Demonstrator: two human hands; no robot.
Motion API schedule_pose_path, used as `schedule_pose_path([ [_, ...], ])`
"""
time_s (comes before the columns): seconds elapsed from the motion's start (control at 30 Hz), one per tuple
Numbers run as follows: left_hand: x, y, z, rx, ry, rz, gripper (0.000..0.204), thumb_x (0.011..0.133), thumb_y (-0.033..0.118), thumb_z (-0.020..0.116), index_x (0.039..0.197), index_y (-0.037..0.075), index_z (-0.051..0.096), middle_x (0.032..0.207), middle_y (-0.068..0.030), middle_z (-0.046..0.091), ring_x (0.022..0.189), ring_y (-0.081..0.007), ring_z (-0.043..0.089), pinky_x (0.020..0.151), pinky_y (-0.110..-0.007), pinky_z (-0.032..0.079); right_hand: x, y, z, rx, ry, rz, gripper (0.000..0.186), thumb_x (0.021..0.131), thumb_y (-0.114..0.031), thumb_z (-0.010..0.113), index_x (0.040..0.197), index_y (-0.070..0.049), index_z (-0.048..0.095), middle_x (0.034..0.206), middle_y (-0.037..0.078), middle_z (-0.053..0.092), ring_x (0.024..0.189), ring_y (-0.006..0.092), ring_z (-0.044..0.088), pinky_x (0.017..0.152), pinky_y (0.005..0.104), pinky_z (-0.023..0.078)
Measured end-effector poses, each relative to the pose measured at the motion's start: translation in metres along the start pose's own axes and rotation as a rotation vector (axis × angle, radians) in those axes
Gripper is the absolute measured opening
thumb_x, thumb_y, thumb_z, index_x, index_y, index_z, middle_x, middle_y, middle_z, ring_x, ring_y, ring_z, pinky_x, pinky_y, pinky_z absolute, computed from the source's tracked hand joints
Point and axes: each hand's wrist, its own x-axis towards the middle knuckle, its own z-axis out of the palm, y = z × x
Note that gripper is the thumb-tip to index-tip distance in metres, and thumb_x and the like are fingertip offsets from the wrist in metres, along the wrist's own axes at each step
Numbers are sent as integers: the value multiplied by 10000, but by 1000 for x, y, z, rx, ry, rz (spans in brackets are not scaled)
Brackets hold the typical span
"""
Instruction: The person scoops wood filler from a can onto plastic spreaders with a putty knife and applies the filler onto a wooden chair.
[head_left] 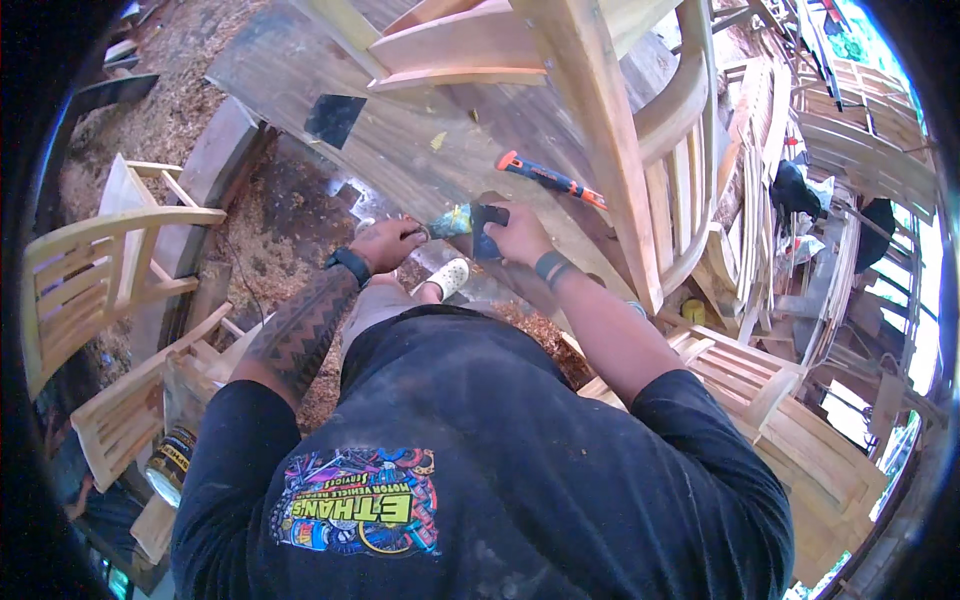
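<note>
Both of my hands meet over the near edge of the wooden worktable [400,150]. My left hand [390,245] is closed around the narrow end of a small greenish-yellow patterned item [450,223], whose kind I cannot make out. My right hand [522,236] grips a dark flat piece [487,218], which looks like sandpaper, against the item's other end. Just beyond my right hand lies a tool with an orange and dark blue handle [548,178]; its far end is behind a chair leg. A black square sheet [335,120] rests farther back on the tabletop.
An unfinished wooden chair [590,120] stands on the table at the right. More slatted wooden chairs [80,265] are at the left, with another slatted piece [745,375] at the right. A tin [172,462] sits at lower left. Wood shavings [180,60] cover the ground.
</note>
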Motion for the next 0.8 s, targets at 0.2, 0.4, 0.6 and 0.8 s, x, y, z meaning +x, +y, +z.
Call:
schedule_pose_path([
  [0.2,1,3,-3,37,-28,-44,437,1080,455,619,1325,120,757,1232,-195,774,1166,-426,720,1001,-489,562,11,-44,8,-23,71,-53,379,1020,-153,671,1383,-50,704,1015,198,786,661,294,769,567,417,613],
  [0.4,3,-4,2,24,25,-5,447,1074,467,620,1334,133,764,1231,-196,776,1166,-411,728,1005,-484,563,-3,-26,-7,-16,19,50,389,989,-116,626,1363,-68,721,935,173,788,602,285,742,574,430,602],
  [0.6,3,-6,-2,32,-47,-36,446,1075,472,611,1346,149,756,1255,-189,770,1182,-411,717,1017,-498,557,16,-18,-24,-147,-40,-31,335,975,-143,688,1292,-60,759,1001,190,797,904,299,796,826,458,613],
  [0.8,4,-3,-3,58,-38,4,432,1073,461,605,1328,146,756,1259,-186,769,1194,-417,708,1019,-506,553,14,-21,-2,-80,-42,-43,322,977,-165,716,1281,-67,758,1126,221,791,1042,348,779,934,464,593],
])
